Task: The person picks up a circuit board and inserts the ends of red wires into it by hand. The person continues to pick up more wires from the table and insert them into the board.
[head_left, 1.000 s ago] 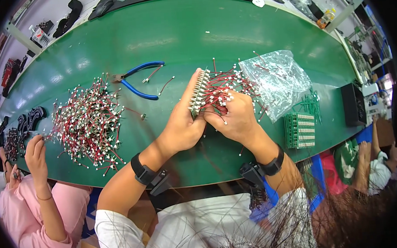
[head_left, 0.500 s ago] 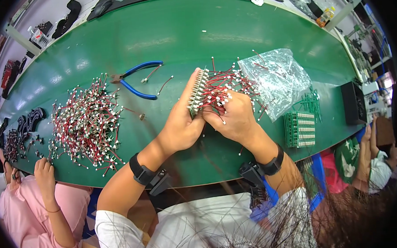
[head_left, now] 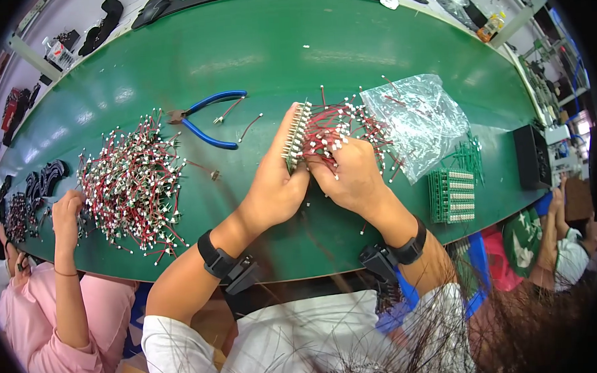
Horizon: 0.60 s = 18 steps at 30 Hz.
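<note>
My left hand [head_left: 276, 177] is closed around a narrow green circuit board strip [head_left: 297, 138], held up at a tilt over the table. A row of pale connectors runs along the strip, and red and black wires with white plugs [head_left: 329, 132] fan out from it to the right. Curled fingers of my right hand [head_left: 353, 175] press into those wires close to the strip's lower end. What exactly the fingertips pinch is hidden by the hand. A clear plastic bag [head_left: 413, 123] lies just beyond the wires, with more wire ends against it.
Blue-handled cutters [head_left: 207, 120] lie open behind my left hand. A large heap of wired connectors [head_left: 133, 188] covers the left side. Stacked green boards [head_left: 452, 195] and a black box [head_left: 532, 157] stand at right. A co-worker's hand [head_left: 67, 212] reaches to the heap's left edge.
The co-worker's hand at left has moved up toward the heap. My hands keep nearly the same place, the right one shifting only slightly among the wires.
</note>
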Each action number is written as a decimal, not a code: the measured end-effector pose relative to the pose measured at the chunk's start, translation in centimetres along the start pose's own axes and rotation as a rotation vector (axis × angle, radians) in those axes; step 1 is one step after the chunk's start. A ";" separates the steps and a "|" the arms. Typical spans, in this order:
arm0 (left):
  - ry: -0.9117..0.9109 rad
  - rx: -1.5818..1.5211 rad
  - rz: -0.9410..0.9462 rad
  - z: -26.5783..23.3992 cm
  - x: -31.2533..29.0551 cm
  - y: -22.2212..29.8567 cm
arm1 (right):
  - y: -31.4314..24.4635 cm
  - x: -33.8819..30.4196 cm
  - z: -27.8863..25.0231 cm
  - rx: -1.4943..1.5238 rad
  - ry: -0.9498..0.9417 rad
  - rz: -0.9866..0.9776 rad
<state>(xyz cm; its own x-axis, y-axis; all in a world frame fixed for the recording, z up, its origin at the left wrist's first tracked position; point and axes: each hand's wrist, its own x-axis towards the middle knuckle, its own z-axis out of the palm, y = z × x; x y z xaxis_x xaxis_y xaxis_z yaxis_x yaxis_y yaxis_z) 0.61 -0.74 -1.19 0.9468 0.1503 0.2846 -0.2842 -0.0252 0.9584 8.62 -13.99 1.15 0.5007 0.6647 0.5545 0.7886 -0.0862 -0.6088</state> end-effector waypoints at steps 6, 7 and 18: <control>0.115 -0.203 0.018 -0.8 0.7 0.3 | 0.0 0.0 -0.6 0.071 0.029 0.210; 0.163 -0.202 0.005 -1.2 1.0 0.2 | 0.1 -0.1 -0.7 0.081 0.022 0.257; 0.262 -0.196 -0.027 -2.2 1.2 0.3 | -0.4 -0.3 -0.8 0.244 -0.086 0.245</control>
<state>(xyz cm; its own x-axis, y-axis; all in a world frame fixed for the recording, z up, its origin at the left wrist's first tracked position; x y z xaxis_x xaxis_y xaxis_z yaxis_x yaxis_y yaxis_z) 1.33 1.64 -0.64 0.8907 0.3978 0.2201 -0.3069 0.1688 0.9367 8.42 -14.72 1.68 0.6248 0.7069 0.3315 0.5350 -0.0784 -0.8412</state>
